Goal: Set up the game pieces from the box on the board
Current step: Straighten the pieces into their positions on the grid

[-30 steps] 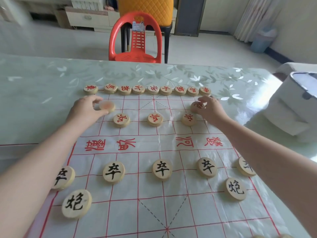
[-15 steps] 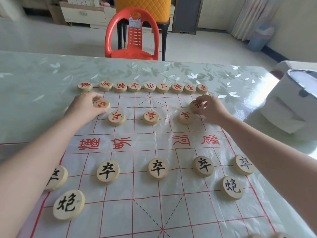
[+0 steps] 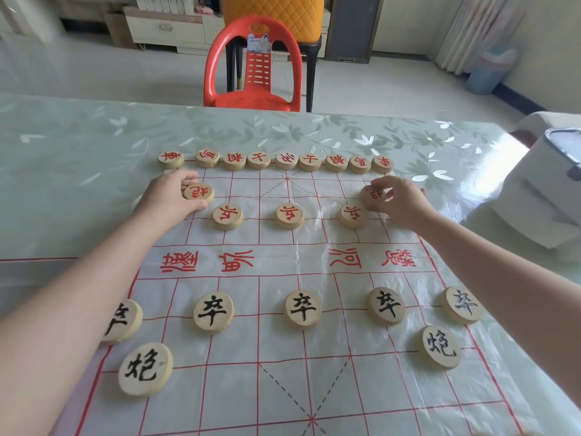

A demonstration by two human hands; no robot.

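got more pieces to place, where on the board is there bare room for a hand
Free: the river band with red characters, between the red-marked soldier discs and the black-marked soldier discs; also the near palace grid. Crowded: the far row of red-marked discs, and both far corners, where the left hand and right hand sit.

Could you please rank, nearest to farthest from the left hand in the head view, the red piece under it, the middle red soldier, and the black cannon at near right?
From the left hand:
1. Red piece, under its fingers.
2. Middle red soldier, centre board.
3. Black cannon, near right.
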